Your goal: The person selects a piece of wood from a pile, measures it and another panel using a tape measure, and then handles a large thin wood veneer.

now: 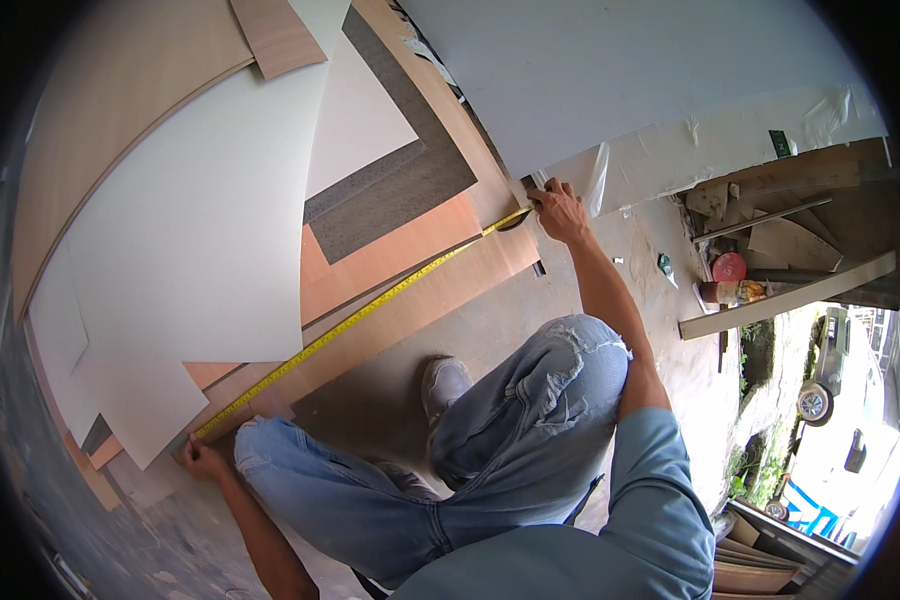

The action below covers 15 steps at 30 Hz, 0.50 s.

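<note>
A yellow tape measure (362,312) is pulled out across a long wood-grain strip (400,310), running from lower left to upper right. At the strip's left end, my left hand (206,460) pinches one end of the tape. My right hand (562,212) is closed around its other end, by the strip's far right corner; the fingers mostly hide what lies under them there. Beside the tape lie a large white sheet (195,230), orange-brown wood-grain sheets (400,240) and a dark grey speckled sheet (410,180), overlapping in a pile.
A large pale grey panel (630,80) with loose plastic film (600,180) stands at the upper right. Board offcuts (790,240), a red round lid (729,267) and a long plank (790,295) lie right of my arm. A vehicle wheel (814,403) shows outside. My knees and shoes (444,388) are close to the strip.
</note>
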{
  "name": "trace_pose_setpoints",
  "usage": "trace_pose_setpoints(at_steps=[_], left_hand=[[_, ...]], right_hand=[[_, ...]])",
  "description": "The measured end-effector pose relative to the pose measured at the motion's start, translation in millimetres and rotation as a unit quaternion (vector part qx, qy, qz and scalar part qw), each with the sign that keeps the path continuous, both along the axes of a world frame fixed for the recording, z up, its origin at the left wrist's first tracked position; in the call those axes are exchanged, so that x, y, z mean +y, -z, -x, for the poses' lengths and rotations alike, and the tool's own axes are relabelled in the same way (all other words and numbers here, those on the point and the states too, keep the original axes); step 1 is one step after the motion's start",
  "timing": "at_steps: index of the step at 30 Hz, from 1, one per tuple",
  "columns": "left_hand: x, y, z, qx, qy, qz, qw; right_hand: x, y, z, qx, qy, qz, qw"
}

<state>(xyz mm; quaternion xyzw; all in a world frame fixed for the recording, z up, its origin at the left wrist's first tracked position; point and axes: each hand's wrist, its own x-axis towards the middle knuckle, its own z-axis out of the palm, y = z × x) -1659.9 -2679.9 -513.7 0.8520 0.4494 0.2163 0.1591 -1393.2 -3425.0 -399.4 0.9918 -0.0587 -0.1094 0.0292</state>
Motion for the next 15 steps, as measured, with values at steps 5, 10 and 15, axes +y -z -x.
trace_pose_setpoints(at_steps=[5,10,15], left_hand=[[2.1,3.9,3.4,-0.039,-0.007,0.011,0.999],[0.0,-1.3,3.4,-0.015,-0.011,-0.004,1.0],[-2.2,-1.9,3.6,-0.016,-0.029,0.019,0.999]], right_hand=[[5.0,-0.8,-5.9,-0.016,0.002,0.009,1.0],[6.9,-1.5,-6.6,-0.013,0.004,0.017,1.0],[11.1,-2.4,-5.8,-0.008,0.018,0.011,1.0]])
